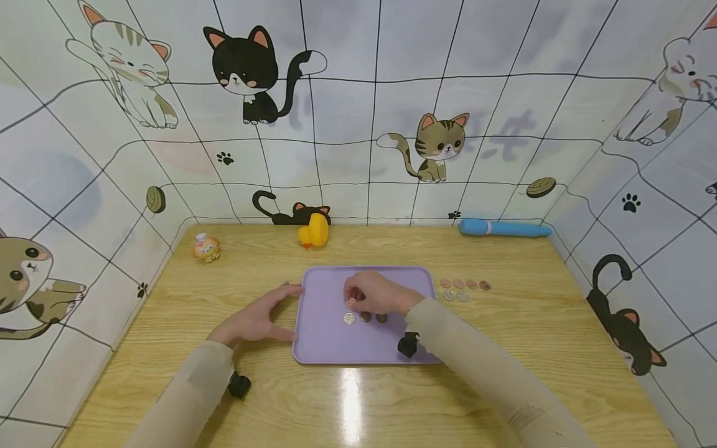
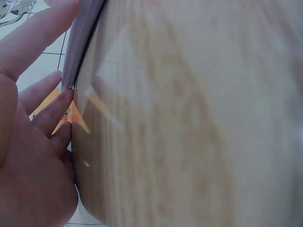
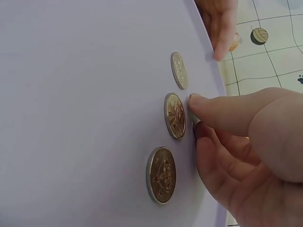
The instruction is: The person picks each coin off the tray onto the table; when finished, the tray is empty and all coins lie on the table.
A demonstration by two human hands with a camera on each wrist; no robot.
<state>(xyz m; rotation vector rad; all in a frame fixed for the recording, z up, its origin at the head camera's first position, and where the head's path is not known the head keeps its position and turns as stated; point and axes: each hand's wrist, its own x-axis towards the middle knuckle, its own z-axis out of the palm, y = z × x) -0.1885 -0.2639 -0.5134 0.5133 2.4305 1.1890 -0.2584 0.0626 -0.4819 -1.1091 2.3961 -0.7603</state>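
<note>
A lilac tray [image 1: 325, 348] lies on the wooden table. My left hand [image 1: 254, 320] spreads its thumb and fingers along the tray's left edge, touching it; the left wrist view shows fingers [image 2: 49, 111] beside the rim. Over the tray, my right hand [image 1: 378, 292] pinches a coppery coin [image 1: 351, 303] between thumb and fingers, mostly hidden in the right wrist view. Just nearer than that hand, three coins lie in a row on the tray: a silver coin [image 1: 349, 318], a darker coin [image 1: 365, 317] and another darker coin [image 3: 161, 175].
Right of the tray lie several copper coins [image 1: 459, 284] in a row, with two silver coins [image 1: 449, 295] below. Along the back stand a yellow rubber duck [image 1: 315, 231], a small orange figurine [image 1: 206, 247] and a blue pen-like object [image 1: 504, 228]. Cat-patterned cloth walls surround the table.
</note>
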